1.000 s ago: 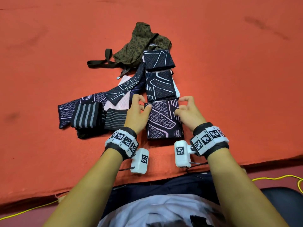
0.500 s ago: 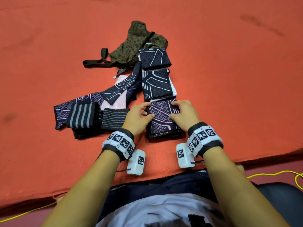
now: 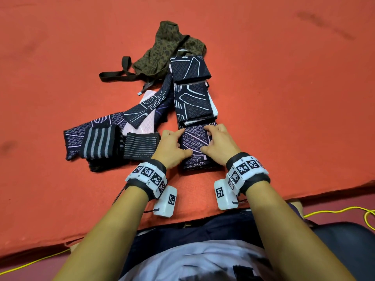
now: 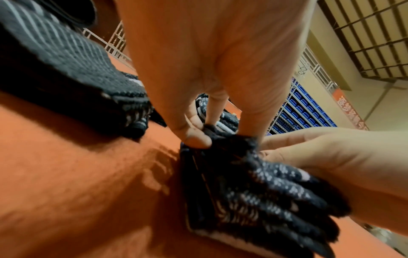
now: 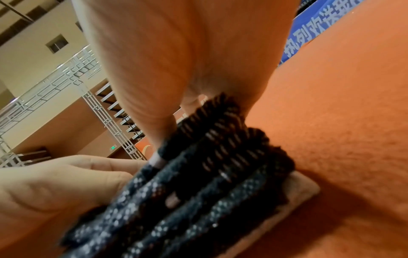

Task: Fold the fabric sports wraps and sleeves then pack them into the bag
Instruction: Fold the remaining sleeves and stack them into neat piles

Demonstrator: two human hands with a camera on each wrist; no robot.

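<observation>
A dark purple-patterned sleeve lies folded thick on the orange cloth near me. My left hand grips its left side, thumb on top, and my right hand grips its right side the same way. The left wrist view shows my left fingers pinching the sleeve at its corner. The right wrist view shows the stacked layers under my right thumb. Two folded sleeves lie in a row beyond. The olive leopard-print bag lies crumpled at the far end.
Unfolded patterned sleeves sprawl left of the row, with a grey-striped wrap and a ribbed dark wrap beside my left hand. The cloth's front edge runs just below my wrists. A yellow cable trails on the floor.
The sleeve was folded over once more and is now shorter and thicker. Both hands moved from its far corners to its top and sides.
</observation>
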